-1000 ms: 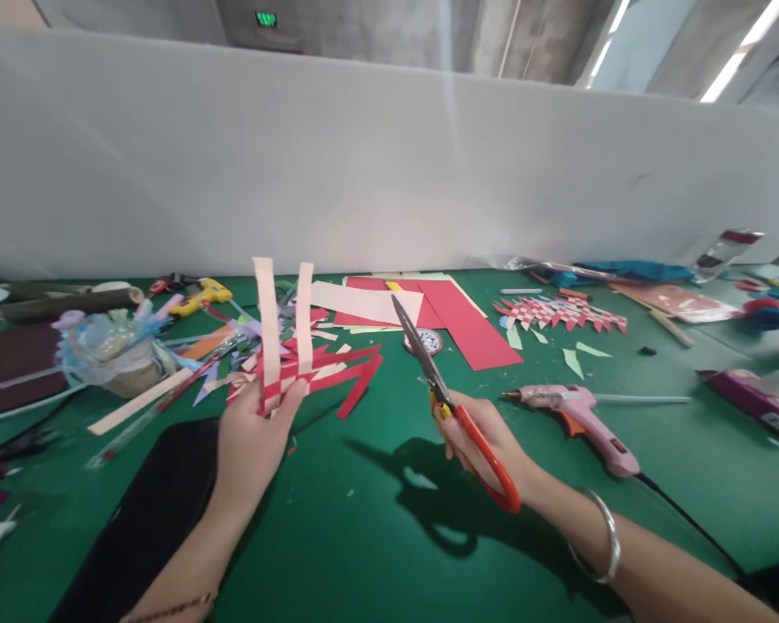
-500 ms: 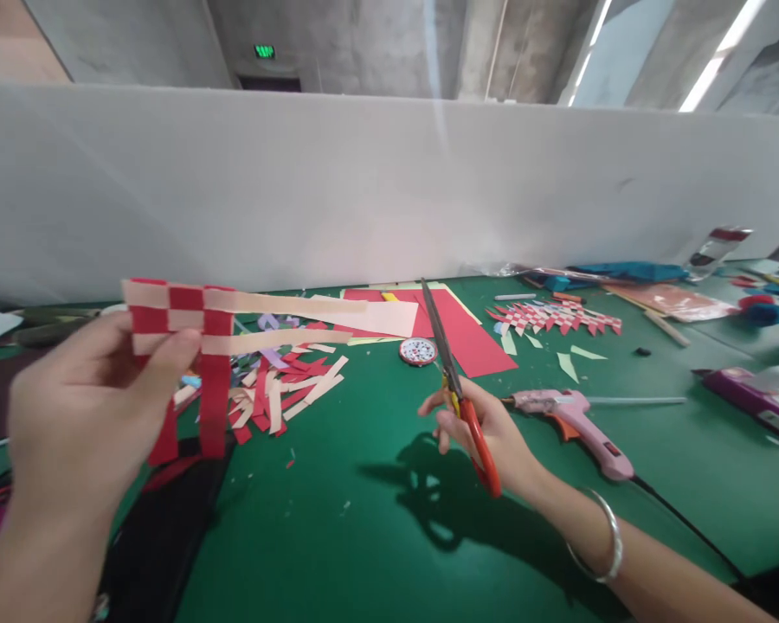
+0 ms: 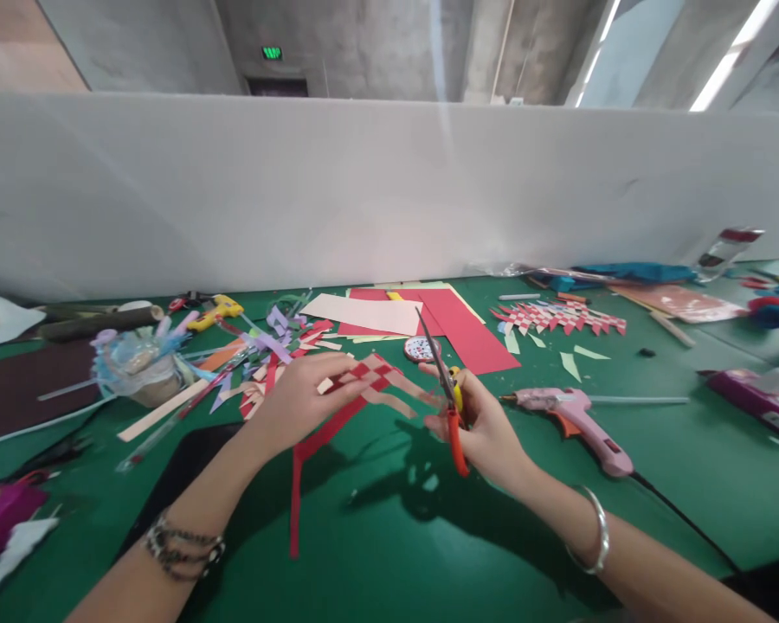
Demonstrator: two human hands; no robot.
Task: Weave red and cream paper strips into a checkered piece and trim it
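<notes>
My left hand [image 3: 299,400] holds a woven piece of red and cream paper strips [image 3: 363,378] low over the green table [image 3: 376,554]. Long red strips trail from the weave toward me, and cream strips stick out to the right. My right hand [image 3: 484,428] grips orange-handled scissors [image 3: 442,385] by the handles. The blades point up and away, right beside the cream strip ends. I cannot tell whether the blades touch the paper.
A pile of cut paper strips [image 3: 266,346] lies behind my left hand. Red and cream sheets [image 3: 428,320] sit further back. A pink glue gun [image 3: 575,415] lies to the right, a finished woven band [image 3: 558,316] beyond it. A black cloth [image 3: 182,467] is near left.
My left hand came down from in front of my face and turned the weave flat, toward the middle. The scissors moved left to meet the strip ends.
</notes>
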